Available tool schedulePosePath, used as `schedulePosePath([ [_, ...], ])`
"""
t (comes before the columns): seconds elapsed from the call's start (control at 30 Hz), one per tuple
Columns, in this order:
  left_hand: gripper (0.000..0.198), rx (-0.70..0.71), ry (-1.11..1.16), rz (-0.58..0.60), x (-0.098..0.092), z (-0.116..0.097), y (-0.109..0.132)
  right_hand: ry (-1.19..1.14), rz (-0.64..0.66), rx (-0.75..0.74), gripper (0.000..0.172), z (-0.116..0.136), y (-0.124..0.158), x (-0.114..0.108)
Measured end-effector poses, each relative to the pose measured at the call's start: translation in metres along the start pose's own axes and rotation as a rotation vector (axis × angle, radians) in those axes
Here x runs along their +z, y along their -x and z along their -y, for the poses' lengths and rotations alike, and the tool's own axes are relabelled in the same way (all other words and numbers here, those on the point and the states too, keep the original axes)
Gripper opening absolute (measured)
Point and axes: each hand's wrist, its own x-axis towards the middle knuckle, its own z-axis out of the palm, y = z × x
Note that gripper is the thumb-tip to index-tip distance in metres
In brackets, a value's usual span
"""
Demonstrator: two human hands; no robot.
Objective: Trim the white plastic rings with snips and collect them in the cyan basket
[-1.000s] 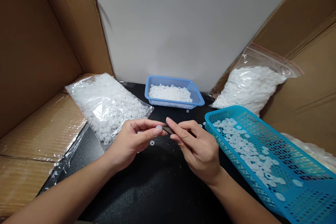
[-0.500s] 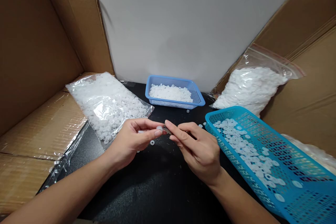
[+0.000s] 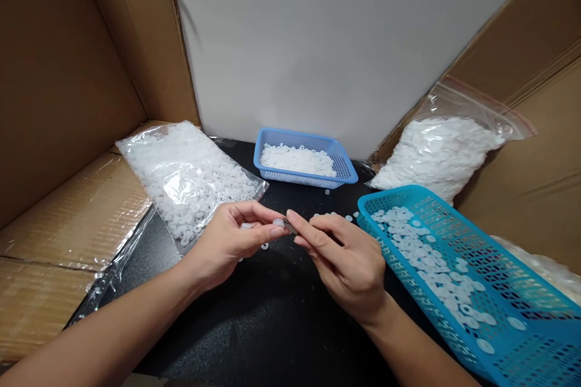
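Note:
Between the thumb and forefinger of my left hand (image 3: 233,240) is a small white plastic disc (image 3: 278,224), round like a washer. My right hand (image 3: 347,257) is closed in a pinch on a thin greyish, blade-like piece (image 3: 289,227) that meets the disc's edge; most of it is hidden by the fingers. Both hands' fingertips nearly touch above the black tabletop (image 3: 272,326). Another white piece (image 3: 246,226) shows inside the curl of my left hand. A loose white ring (image 3: 265,247) lies on the table just below the fingers.
Left stands a clear bag (image 3: 190,184) full of white rings. A blue basket (image 3: 306,180) with small white rings is at the back. A turquoise basket (image 3: 426,308) with white discs fills the right, before another filled bag (image 3: 440,151). Cardboard walls (image 3: 59,42) flank the table.
The whole view has shifted slightly, so things sit a little further right. Both hands keep the same grip, and the disc has tilted slightly at most.

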Motion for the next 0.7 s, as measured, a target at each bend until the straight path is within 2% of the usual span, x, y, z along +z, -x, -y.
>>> schedulePosePath([
  [0.3, 0.037, -0.006, 0.039, 0.013, 0.0018, -0.0003, 0.0013, 0.027, -0.044, -0.014, 0.032, 0.0035, 0.0004, 0.0000],
  [0.7, 0.038, -0.018, 0.068, 0.043, 0.0014, 0.0012, 0.0014, 0.013, -0.036, -0.018, 0.029, 0.0052, 0.0004, 0.0018],
])
